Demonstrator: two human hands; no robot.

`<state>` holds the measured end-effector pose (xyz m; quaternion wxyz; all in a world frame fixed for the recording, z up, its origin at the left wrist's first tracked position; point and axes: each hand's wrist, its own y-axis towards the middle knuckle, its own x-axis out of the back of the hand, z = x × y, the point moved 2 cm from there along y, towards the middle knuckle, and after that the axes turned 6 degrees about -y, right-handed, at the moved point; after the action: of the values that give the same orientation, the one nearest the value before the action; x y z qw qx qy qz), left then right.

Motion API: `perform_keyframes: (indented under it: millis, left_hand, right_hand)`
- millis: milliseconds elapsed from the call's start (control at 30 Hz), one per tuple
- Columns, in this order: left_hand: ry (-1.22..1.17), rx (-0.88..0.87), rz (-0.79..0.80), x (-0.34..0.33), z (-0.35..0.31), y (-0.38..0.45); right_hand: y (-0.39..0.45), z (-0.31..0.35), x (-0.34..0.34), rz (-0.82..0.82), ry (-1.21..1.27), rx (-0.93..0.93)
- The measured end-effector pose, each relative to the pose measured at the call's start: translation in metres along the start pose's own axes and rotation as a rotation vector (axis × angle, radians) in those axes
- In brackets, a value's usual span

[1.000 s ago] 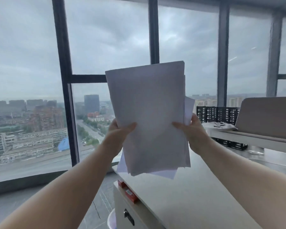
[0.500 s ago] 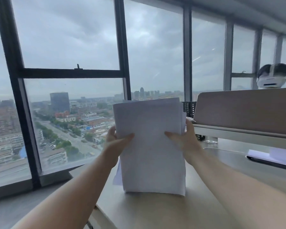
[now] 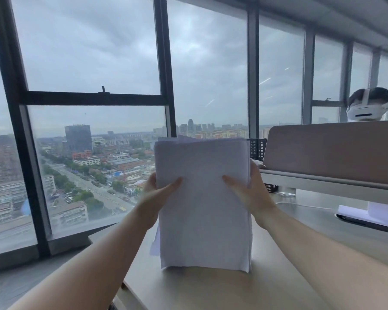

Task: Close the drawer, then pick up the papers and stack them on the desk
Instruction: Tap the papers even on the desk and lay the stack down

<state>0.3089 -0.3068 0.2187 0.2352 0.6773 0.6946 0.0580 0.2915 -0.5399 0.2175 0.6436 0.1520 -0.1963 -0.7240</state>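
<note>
The papers [image 3: 203, 204] are standing upright on their bottom edge on the table [image 3: 211, 291], near its window-side end, with both hands pinching them at about mid-height. As a sheaf they are looking light and floppy: thin sheets with little stiffness of their own, likely to bow or fan if held by one corner, and smooth enough to be sliding against each other. A few sheets are poking out unevenly at the top and at the lower left, so the bundle is not yet squared. Holding at the two long edges, as now, seems the sound place, since it is keeping the sheets flat and lets the bottom edge be tapped level. The left hand [image 3: 157, 198] is closing its grip on the left edge, thumb across the front and fingers behind; the right hand [image 3: 251, 193] is mirroring it on the right edge. Both forearms are reaching forward, wrists slightly raised. The drawer is not in view.
</note>
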Motion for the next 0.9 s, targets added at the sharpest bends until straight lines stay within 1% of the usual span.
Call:
perform_keyframes:
  millis: [67, 200, 300, 400, 467, 567, 667, 733, 833, 900]
  left_hand:
    - [0.011, -0.034, -0.039, -0.007, -0.009, 0.003]
    - [-0.009, -0.099, -0.093, -0.015, -0.017, 0.010]
    - [0.003, -0.106, -0.118, -0.016, -0.009, 0.011]
    - [0.023, -0.084, -0.171, -0.014, 0.003, 0.010]
    - [0.034, -0.088, -0.151, -0.014, 0.008, 0.008]
    - [0.013, -0.069, -0.085, -0.020, 0.010, 0.007]
    - [0.076, -0.104, -0.057, -0.031, 0.005, 0.012]
    - [0.089, -0.128, -0.066, -0.038, -0.001, 0.016]
    - [-0.002, -0.172, -0.117, -0.040, -0.010, 0.026]
    - [-0.001, -0.193, -0.141, -0.038, -0.015, 0.030]
  right_hand:
    - [0.006, 0.010, -0.005, 0.000, -0.003, 0.071]
    - [0.016, 0.028, -0.008, -0.106, -0.055, 0.165]
    - [0.017, 0.036, -0.003, -0.198, -0.100, 0.160]
    - [0.013, 0.028, 0.008, -0.263, -0.102, 0.094]
    - [0.008, 0.017, 0.013, -0.247, -0.063, 0.042]
    - [0.003, 0.002, 0.018, -0.174, 0.033, 0.000]
    - [0.003, -0.004, 0.014, -0.136, 0.038, -0.008]
    - [0.007, -0.002, 0.009, -0.135, 0.027, 0.005]
    - [0.014, 0.012, 0.005, -0.155, 0.040, 0.044]
    - [0.017, 0.019, 0.005, -0.143, 0.033, 0.062]
